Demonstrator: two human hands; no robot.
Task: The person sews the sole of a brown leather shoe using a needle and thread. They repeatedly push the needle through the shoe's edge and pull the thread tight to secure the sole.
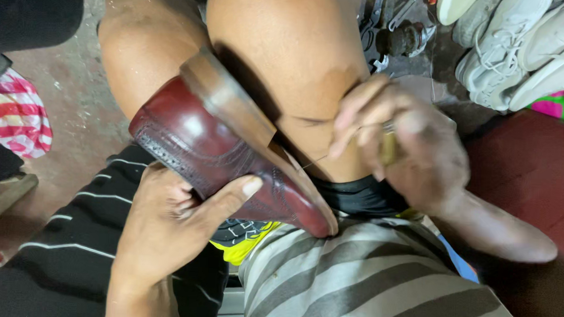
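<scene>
The dark red leather shoe [226,156] lies on its side across the person's bare knees, its tan sole [234,107] turned up and its toe pointing toward the striped shirt [365,280]. The left hand [167,229] grips it from below, thumb pressed flat over the punched upper near the toe, fingers closed round the underside. The right hand [407,144] sits just beside the sole's edge, blurred, its fingers closed round a small yellowish handle [390,148]; what tool that is I cannot tell. A thin thread [313,161] runs taut from the hand to the seam between sole and upper.

As I judge it, the risk lies in that thread and the bare leg under it. A hard pull could snap the thread or tear it through the leather edge, and a point slipping off the sole would meet the thigh or the left thumb, which lies close to the seam. The shoe rests only on the knees and one hand, so a jerk could roll it off.

Farther out, a red-and-white striped bag [15,115] lies on the concrete floor [78,101] at the left. White sneakers [517,48] are piled at the upper right, with metal tools [399,31] just beside them. A bright pink patterned cloth [562,106] shows below the sneakers. No label or sign is legible.
</scene>
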